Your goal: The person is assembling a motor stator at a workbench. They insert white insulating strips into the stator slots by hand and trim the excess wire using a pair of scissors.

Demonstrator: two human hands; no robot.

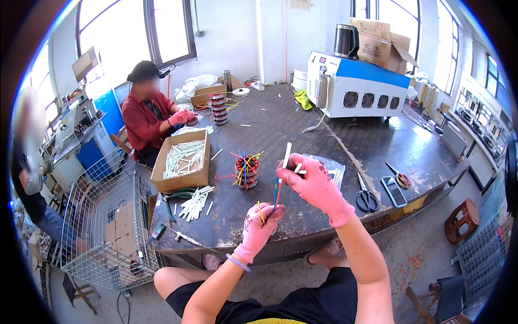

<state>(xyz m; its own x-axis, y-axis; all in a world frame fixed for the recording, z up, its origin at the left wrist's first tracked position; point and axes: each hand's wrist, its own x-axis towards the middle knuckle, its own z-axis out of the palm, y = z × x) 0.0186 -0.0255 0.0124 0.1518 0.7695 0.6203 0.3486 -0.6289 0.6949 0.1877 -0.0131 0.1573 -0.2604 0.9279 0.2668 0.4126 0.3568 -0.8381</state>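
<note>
Both my hands wear pink gloves. My left hand (260, 227) is closed around something mostly hidden, with a yellow wire (260, 212) and blue and red wires (278, 194) standing up out of it. Above and to its right, my right hand (313, 183) pinches thin white tubes. One white tube (287, 155) points upward in line with the wires; a shorter one sticks out between the fingers. Whether the upright tube surrounds a wire I cannot tell. Just left of my hands stands a stack of round wire-wound coils (247, 178) with red, yellow and blue leads.
A cardboard box (171, 185) of white tubes stands left, with loose tubes (196, 204) and pliers (181, 195) before it. Scissors (367, 198), a phone (394, 191) and a blue-white machine (356, 89) are right. A co-worker (148, 110) sits across the table's left side.
</note>
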